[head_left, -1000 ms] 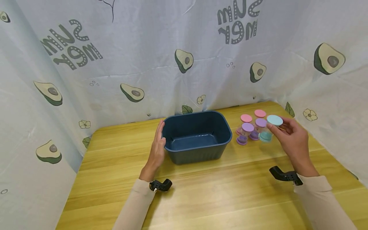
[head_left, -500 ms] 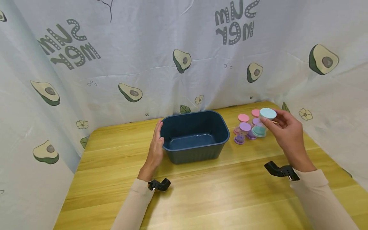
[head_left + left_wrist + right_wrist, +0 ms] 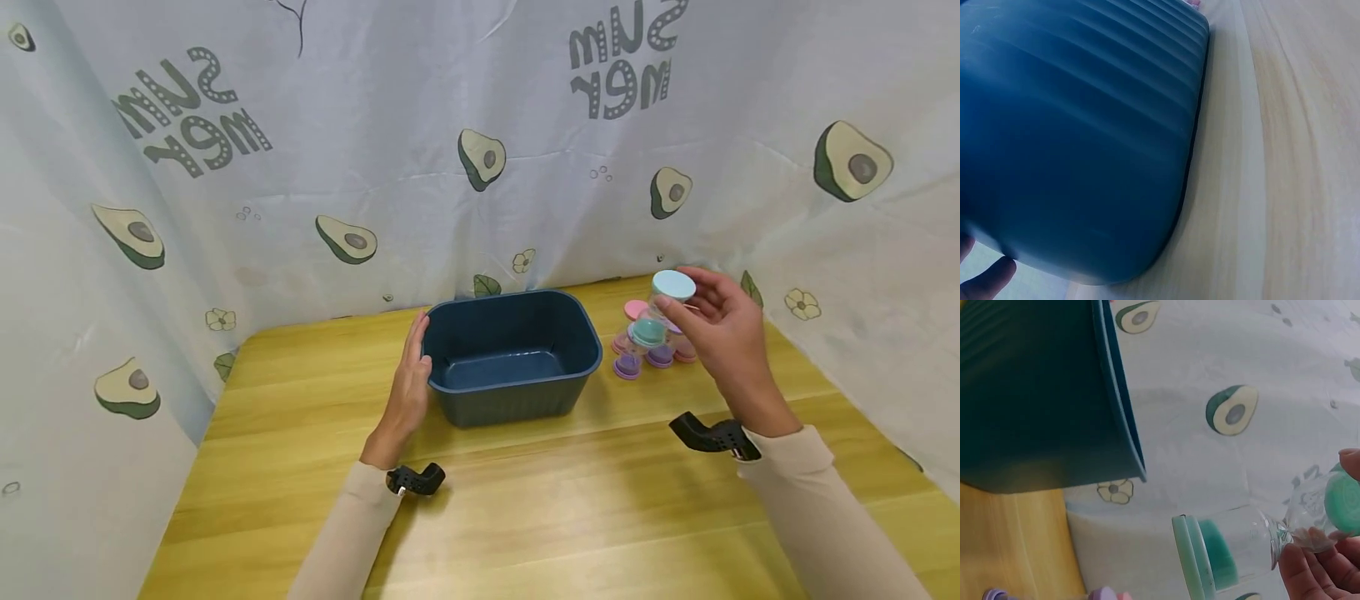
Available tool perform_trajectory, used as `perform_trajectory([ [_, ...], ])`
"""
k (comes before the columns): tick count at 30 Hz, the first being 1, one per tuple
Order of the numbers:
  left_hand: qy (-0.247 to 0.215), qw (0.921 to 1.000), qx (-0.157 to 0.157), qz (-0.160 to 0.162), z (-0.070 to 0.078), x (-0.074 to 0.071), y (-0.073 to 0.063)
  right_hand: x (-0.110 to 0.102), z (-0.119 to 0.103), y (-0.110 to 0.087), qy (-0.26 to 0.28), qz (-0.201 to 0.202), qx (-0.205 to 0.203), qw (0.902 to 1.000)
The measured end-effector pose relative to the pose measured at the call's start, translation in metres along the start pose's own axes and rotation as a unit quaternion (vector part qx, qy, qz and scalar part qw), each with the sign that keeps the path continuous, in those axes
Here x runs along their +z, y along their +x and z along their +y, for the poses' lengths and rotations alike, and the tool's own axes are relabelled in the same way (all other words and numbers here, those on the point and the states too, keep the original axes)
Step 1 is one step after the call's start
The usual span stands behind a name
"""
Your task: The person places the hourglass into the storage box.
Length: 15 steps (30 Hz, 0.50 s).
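My right hand (image 3: 723,333) pinches a teal-capped hourglass (image 3: 673,286) near its upper end, lifted and tilted over the other hourglasses. In the right wrist view, fingers and thumb grip one bulb of this clear hourglass (image 3: 1247,540), and teal sand lies against the cap at its far end. My left hand (image 3: 407,383) rests with straight fingers along the left end of a dark blue plastic bin (image 3: 517,406). The left wrist view shows the bin's ribbed wall (image 3: 1085,144) with fingertips at its edge. Nothing lies inside the bin.
Right of the bin, several hourglasses stand on the wooden table (image 3: 300,450), among them a purple one (image 3: 627,367) and one with a pink cap (image 3: 636,310). The lifted hourglass partly hides them. An avocado-print curtain (image 3: 405,150) hangs behind and at both sides.
My right hand has lifted the teal hourglass from the right of the group and carried it left and up, tilting it. The left hand and bin have stayed in place.
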<state>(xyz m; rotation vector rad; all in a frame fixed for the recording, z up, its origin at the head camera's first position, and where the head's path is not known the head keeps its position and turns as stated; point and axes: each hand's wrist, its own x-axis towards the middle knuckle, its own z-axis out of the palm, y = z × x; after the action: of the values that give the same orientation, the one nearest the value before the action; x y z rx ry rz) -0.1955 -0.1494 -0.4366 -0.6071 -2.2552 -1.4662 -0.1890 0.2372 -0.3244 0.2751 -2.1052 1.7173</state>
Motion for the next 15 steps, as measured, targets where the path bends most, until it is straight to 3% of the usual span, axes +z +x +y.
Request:
perform_trajectory([
  [9, -0.001, 0.9999, 0.009, 0.008, -0.002, -0.005, 0.002, 0.027, -0.013, 0.007, 0.052, -0.028, -0.014, 0.9981],
  [15, -0.009, 0.9998, 0.014, 0.007, -0.003, 0.0, 0.003, 0.042, -0.022, 0.011, 0.033, -0.052, -0.02, 0.9979],
])
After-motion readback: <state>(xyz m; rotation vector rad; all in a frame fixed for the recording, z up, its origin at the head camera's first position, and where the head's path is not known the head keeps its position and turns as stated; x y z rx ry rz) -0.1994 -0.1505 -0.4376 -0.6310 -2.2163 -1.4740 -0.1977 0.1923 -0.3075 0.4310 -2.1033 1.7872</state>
